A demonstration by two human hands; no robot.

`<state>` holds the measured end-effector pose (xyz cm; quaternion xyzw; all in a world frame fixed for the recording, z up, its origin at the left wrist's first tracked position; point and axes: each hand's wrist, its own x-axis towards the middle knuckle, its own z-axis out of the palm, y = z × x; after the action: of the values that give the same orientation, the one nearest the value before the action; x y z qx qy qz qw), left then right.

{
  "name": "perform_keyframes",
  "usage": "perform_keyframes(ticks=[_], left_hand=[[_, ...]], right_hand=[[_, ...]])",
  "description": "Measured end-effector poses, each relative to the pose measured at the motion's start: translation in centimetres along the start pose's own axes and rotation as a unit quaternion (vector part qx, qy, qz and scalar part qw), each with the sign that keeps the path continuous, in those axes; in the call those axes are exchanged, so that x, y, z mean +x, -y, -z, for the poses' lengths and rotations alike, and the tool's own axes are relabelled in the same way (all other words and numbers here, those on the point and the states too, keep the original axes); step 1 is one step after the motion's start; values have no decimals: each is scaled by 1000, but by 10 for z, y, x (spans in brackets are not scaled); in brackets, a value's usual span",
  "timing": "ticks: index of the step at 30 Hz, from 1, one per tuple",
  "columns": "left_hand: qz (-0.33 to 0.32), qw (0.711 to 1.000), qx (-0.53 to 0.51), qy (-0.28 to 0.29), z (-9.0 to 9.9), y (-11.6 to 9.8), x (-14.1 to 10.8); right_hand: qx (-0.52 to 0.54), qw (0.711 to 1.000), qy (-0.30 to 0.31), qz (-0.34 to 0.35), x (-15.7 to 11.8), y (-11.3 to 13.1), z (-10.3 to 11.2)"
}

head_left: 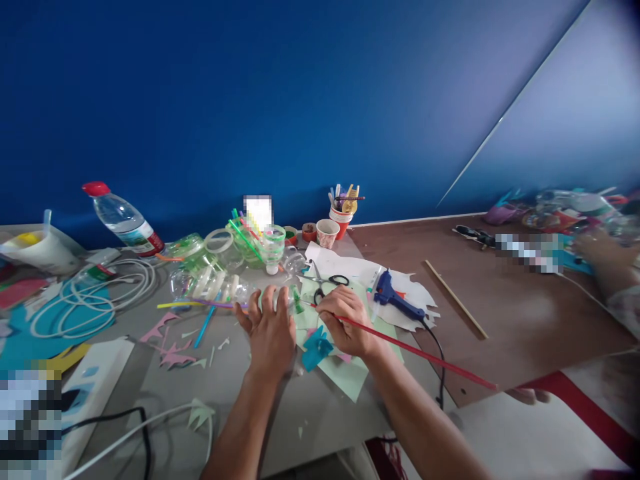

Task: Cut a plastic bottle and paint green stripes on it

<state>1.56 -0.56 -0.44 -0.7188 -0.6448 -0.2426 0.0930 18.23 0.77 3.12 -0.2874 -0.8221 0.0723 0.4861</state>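
Note:
My left hand (273, 327) lies over a clear plastic bottle (286, 301) with a green end, its fingers curved across the top and gripping it against the table. My right hand (347, 323) pinches a long, thin red stick (420, 353), perhaps a straw. The stick's near part trails past my right forearm, and its far tip points at the green end of the bottle; whether they touch, I cannot tell. Black-handled scissors (339, 280) lie just beyond my right hand. Beside that hand are a teal paper scrap (316, 350) and pale green paper (350, 380).
A blue glue gun (395, 297) rests on white paper to the right, its black cord running over the table edge. Cut bottles (220, 247), paper cups (327, 233) and a water bottle (123, 220) stand behind. Coiled white cable (145, 280) lies left. Another person's hand (605, 250) is far right.

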Motion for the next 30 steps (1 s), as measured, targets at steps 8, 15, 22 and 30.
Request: perform_keyframes(ticks=[8, 15, 22, 30], left_hand=[[10, 1000, 2, -1, 0, 1, 1], [-3, 999, -41, 17, 1, -1, 1], [-38, 996, -78, 8, -1, -1, 0], [-66, 995, -69, -5, -2, -1, -1]], right_hand=[[31, 999, -15, -14, -1, 0, 1], [140, 960, -120, -212, -7, -12, 1], [165, 934, -143, -284, -5, -23, -2], [286, 873, -190, -346, -1, -26, 2]])
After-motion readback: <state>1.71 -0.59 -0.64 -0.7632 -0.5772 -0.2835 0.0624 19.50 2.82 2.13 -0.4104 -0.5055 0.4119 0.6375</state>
